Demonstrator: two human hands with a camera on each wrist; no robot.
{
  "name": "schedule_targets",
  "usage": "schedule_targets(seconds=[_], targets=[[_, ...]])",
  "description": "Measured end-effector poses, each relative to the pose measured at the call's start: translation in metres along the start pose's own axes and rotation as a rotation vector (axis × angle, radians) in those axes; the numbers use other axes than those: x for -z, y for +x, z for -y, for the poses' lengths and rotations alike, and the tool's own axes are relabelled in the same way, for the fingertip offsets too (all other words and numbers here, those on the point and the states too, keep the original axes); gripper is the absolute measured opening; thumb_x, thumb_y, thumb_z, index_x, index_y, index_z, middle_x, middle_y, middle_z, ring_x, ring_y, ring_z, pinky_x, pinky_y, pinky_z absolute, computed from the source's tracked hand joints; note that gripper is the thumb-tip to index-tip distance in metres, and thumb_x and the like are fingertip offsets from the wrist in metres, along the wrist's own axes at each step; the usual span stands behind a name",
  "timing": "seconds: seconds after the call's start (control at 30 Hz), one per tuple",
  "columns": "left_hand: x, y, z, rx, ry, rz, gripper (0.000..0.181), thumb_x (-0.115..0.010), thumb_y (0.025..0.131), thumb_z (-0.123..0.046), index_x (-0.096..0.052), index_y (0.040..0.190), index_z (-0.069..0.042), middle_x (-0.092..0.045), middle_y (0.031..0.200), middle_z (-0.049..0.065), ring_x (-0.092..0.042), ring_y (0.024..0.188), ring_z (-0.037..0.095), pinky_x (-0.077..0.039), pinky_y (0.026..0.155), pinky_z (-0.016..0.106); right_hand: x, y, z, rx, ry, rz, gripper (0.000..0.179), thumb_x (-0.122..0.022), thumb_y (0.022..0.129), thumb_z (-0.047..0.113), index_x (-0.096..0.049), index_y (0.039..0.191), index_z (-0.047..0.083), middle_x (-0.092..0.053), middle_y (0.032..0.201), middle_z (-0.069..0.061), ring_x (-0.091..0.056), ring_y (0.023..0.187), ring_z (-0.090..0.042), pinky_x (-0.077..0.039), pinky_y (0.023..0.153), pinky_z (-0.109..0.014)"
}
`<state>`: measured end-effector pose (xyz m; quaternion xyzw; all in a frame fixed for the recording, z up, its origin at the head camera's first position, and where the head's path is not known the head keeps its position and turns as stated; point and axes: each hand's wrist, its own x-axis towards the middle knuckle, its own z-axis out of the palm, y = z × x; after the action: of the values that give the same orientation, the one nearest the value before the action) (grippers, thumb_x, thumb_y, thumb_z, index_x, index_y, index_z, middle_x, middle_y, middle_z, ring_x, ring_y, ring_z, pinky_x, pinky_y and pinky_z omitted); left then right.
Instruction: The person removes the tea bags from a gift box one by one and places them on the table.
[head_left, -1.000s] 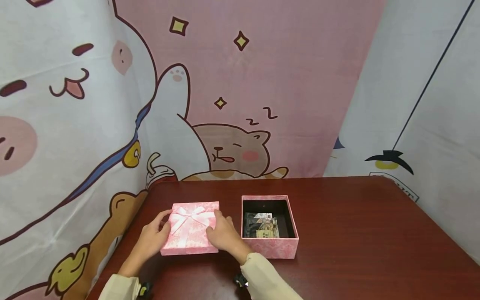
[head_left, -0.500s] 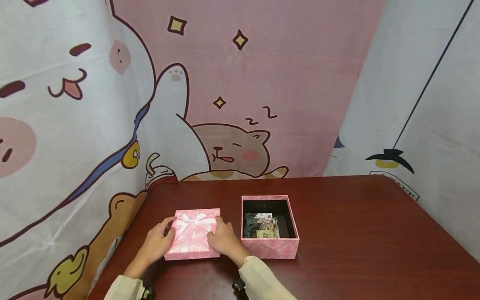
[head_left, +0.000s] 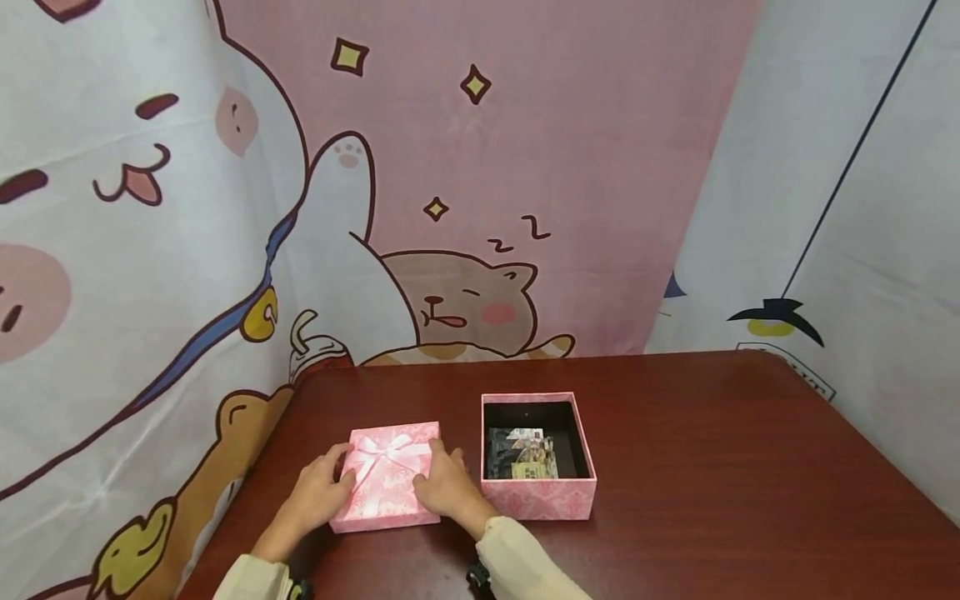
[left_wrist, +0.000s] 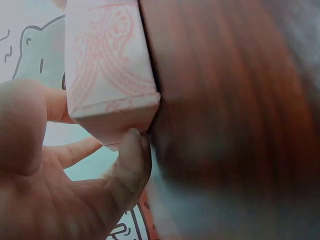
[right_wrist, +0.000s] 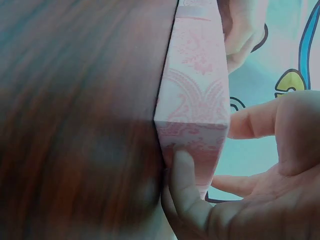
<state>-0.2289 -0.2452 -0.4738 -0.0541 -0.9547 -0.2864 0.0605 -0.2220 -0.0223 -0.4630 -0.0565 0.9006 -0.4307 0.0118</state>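
Observation:
In the head view a pink patterned gift-box lid (head_left: 386, 500) with a pale ribbon bow (head_left: 390, 451) lies on the left part of the table. My left hand (head_left: 313, 497) grips its left side and my right hand (head_left: 448, 485) its right side. Close up in the left wrist view, a fingertip presses the end of the lid (left_wrist: 107, 60) while the thumb lies over its top. The right wrist view has the same sort of grip on the opposite end of the lid (right_wrist: 195, 75). The lid's underside is hidden.
Right of the lid stands the matching pink box (head_left: 540, 500), uncovered and black inside. Several small flat packets (head_left: 528, 458) lie in it. The dark red-brown table (head_left: 712, 467) meets a cartoon-printed cloth (head_left: 600, 167) at the back and left.
Both hands have brought the lid a little toward me, and it has come to lie lower in the head view. The box and its packets have stayed in place.

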Motion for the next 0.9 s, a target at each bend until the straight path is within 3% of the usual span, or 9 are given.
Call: schedule_targets(seconds=[0.23, 0.37, 0.5, 0.73, 0.9], targets=[[0.011, 0.001, -0.006, 0.043, 0.012, 0.023, 0.043, -0.064, 0.090, -0.016, -0.056, 0.130, -0.001, -0.063, 0.101, 0.015, -0.060, 0.090, 0.030, -0.050, 0.079, 0.052, 0.008, -0.005, 0.010, -0.018, -0.110, 0.025, 0.068, -0.073, 0.081, 0.025, -0.047, 0.139, -0.002, -0.048, 0.118, -0.033, -0.052, 0.110, -0.055, -0.045, 0.086, -0.065], [0.024, 0.000, -0.018, 0.028, 0.036, 0.009, 0.041, -0.062, 0.090, -0.016, -0.058, 0.128, -0.001, -0.062, 0.100, 0.017, -0.059, 0.091, 0.032, -0.050, 0.077, 0.053, 0.024, -0.012, 0.024, 0.042, -0.131, 0.066, 0.065, -0.073, 0.082, 0.028, -0.051, 0.136, -0.002, -0.050, 0.117, -0.029, -0.051, 0.109, -0.050, -0.045, 0.088, -0.063], [0.031, -0.002, -0.037, -0.002, 0.042, 0.013, 0.041, -0.063, 0.090, -0.016, -0.059, 0.128, -0.002, -0.061, 0.100, 0.017, -0.057, 0.091, 0.030, -0.049, 0.077, 0.051, 0.046, -0.019, 0.038, 0.124, -0.081, 0.112, 0.055, -0.072, 0.084, 0.027, -0.057, 0.130, -0.001, -0.055, 0.114, -0.022, -0.054, 0.106, -0.041, -0.046, 0.088, -0.057], [0.019, 0.005, -0.077, -0.045, 0.006, 0.043, 0.041, -0.065, 0.090, -0.018, -0.060, 0.128, -0.005, -0.060, 0.109, 0.019, -0.059, 0.100, 0.034, -0.049, 0.082, 0.053, 0.095, -0.021, 0.039, 0.237, -0.030, 0.084, 0.040, -0.067, 0.088, 0.016, -0.060, 0.123, -0.003, -0.059, 0.092, -0.011, -0.056, 0.085, -0.023, -0.048, 0.073, -0.041], [0.008, 0.013, -0.106, -0.121, -0.040, 0.040, 0.039, -0.066, 0.090, -0.018, -0.061, 0.127, -0.008, -0.060, 0.107, 0.017, -0.059, 0.094, 0.029, -0.049, 0.079, 0.047, 0.133, -0.018, 0.029, 0.220, -0.015, 0.022, 0.037, -0.066, 0.090, 0.013, -0.060, 0.124, 0.000, -0.063, 0.101, -0.016, -0.060, 0.087, -0.025, -0.050, 0.076, -0.044]])
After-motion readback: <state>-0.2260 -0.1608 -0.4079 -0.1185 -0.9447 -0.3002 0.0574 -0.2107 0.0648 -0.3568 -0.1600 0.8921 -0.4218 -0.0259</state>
